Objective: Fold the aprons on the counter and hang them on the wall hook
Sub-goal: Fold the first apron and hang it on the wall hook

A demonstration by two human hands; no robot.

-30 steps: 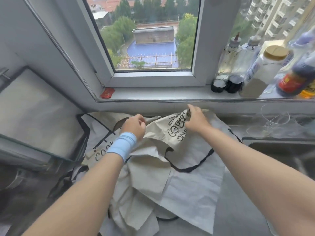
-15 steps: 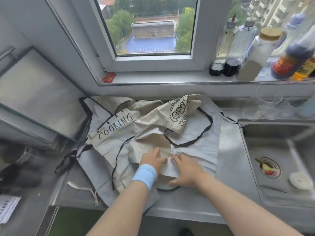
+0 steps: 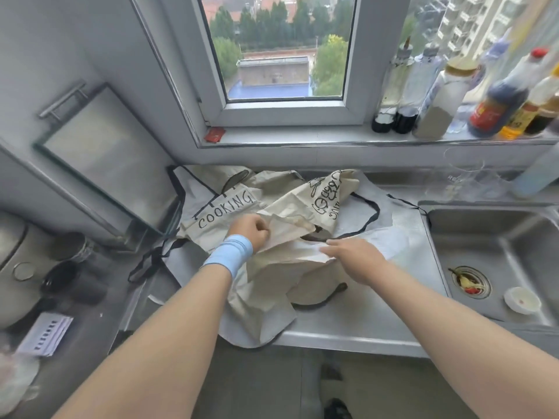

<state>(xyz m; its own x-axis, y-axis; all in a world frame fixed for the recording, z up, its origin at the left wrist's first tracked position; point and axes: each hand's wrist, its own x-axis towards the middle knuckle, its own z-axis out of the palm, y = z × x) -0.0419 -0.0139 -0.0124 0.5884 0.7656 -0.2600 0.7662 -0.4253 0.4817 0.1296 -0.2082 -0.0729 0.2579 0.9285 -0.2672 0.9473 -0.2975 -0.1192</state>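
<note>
Both hands move up the heap: left hand [image 3: 249, 232] fingers clench cream apron [image 3: 290, 231], right hand [image 3: 355, 257] flat, released. Tangled strap [image 3: 371, 213] may drag grey apron [image 3: 402, 240] off bench [image 3: 363, 322].

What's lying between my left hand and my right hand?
In the head view, only cloth: a raised fold of the cream apron spans from the left hand to the right hand.

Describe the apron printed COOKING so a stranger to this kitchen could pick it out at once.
Find the window, then drop to the steel counter below it, left of the sink. Of the pale aprons heaped there, the COOKING apron lies at the back left, beyond the left hand. Its word stands in plain black capitals; the second apron beside it carries tilted, curly lettering.
</note>
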